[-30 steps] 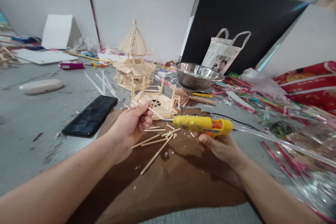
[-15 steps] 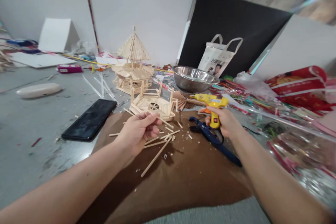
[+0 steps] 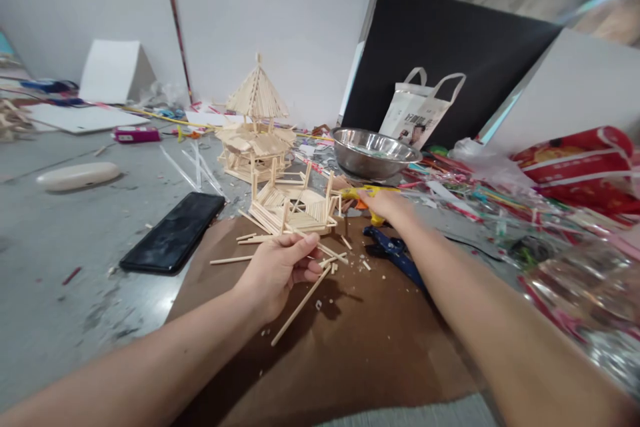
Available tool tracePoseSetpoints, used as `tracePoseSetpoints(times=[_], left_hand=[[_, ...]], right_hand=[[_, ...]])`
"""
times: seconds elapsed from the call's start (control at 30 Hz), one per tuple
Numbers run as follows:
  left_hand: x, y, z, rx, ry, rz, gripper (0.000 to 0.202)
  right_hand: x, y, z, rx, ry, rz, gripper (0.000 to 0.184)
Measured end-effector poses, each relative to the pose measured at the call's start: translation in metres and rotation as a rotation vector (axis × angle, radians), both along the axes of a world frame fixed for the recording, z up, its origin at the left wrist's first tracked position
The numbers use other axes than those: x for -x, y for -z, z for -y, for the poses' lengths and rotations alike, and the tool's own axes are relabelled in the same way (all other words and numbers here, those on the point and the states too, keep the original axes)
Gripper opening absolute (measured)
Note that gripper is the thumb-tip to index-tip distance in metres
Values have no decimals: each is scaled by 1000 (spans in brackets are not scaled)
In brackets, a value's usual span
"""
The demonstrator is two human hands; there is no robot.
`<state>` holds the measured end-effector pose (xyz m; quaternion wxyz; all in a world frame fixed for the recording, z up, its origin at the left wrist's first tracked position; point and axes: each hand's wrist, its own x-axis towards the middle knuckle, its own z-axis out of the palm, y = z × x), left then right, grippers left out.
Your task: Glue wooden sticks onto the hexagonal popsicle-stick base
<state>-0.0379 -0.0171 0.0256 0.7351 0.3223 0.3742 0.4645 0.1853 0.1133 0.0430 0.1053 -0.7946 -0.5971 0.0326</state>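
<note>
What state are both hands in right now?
Left hand: closed, pinching a thin wooden stick.
Right hand: on the yellow glue gun; grip unclear.

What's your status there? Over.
Left hand holds stick. Right hand on yellow glue gun. Low wooden model beyond left hand. Blue pliers partly behind right forearm.

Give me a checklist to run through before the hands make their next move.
1. Wooden stick pinched in the left hand: ok, its end sticks out past the fingertips.
2. Right hand firmly gripping the yellow hot glue gun: cannot tell; it touches it, but the grip is mostly hidden.
3. Glue gun nozzle away from the hexagonal stick base: cannot tell; they look close in this view.
4. Stick base's posts upright: ok.
5. Brown sheet free of loose sticks: not ok, several lie scattered.
6. Blue-handled cutting tool fully in sight: not ok, the right arm hides part.
</note>
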Motion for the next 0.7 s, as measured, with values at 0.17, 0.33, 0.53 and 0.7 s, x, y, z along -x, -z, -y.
tracePoseSetpoints(times=[0.17,0.33,0.53,0.7], left_hand=[[-1,4,-1,15,-55,-25,16],[-1,6,-2,6,-86,-31,17],[-3,10,-4,-8,-82,-39,19],[-1,9,-3,5,13,-169,19]], right_hand=[[12,-22,43,-260,-90,145,53],[52,-19,107,-379,-746,-107,25],[76,-1,118,-467,-913,12,18],[71,-3,105,-449,-906,53,19]])
